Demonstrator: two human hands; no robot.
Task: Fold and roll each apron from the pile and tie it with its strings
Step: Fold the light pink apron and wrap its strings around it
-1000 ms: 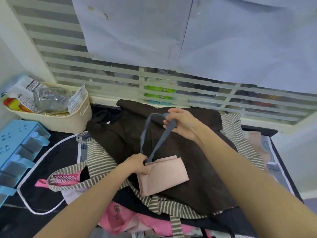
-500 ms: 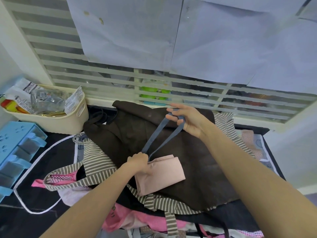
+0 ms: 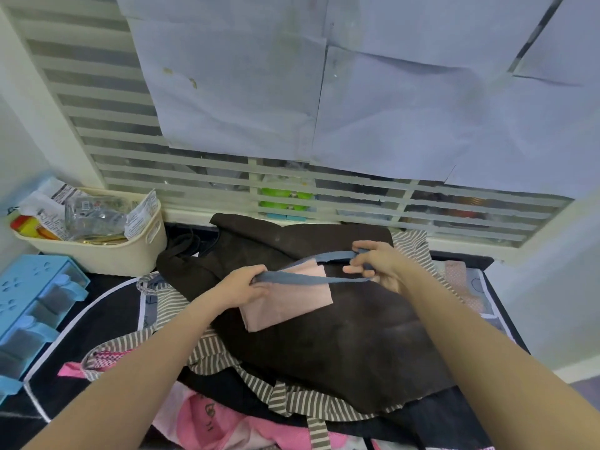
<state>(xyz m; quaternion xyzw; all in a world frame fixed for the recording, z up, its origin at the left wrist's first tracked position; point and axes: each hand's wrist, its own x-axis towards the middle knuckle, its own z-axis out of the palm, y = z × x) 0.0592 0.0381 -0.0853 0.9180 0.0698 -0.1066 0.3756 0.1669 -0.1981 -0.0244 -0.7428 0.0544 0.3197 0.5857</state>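
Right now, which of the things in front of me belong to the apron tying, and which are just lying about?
In the job:
- folded pink apron
- its grey-blue strap, held by left hand and right hand
- brown apron, striped apron and pink apron in the pile

Lying about:
- cream basket of packets
- blue drawer unit

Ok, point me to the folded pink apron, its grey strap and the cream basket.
folded pink apron [image 3: 292, 303]: head view, middle of its top face.
grey strap [image 3: 311, 280]: head view, taut stretch between the hands.
cream basket [image 3: 130, 254]: head view, front wall.
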